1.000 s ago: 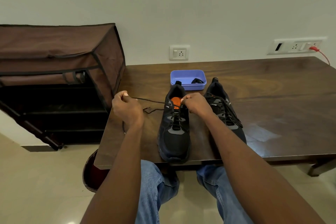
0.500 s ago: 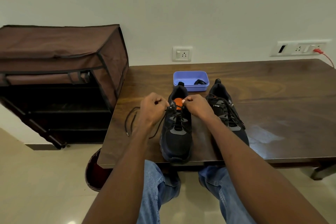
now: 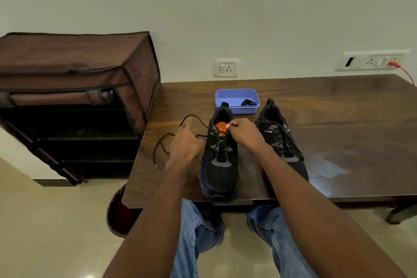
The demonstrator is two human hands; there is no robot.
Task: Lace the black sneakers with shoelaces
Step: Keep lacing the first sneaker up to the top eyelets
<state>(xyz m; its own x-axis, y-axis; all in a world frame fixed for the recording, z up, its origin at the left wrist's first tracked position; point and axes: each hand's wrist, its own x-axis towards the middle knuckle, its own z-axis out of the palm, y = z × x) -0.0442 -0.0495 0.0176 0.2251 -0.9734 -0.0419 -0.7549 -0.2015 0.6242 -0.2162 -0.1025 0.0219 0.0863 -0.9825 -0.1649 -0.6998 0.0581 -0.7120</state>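
The left hand (image 3: 186, 144) had dropped leftward, pinching the lace (image 3: 165, 142); right hand (image 3: 244, 132) pinched at the sneaker (image 3: 220, 165), toe pointing near.

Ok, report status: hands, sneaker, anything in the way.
Left hand on the loose lace, grip unclear. Right hand pinching at the left sneaker by its orange tongue. Upper eyelets unlaced. Nothing obstructing.

Two sneakers (image 3: 220, 165) (image 3: 282, 142), one tray (image 3: 235, 97), two hands (image 3: 186, 142) (image 3: 244, 132).
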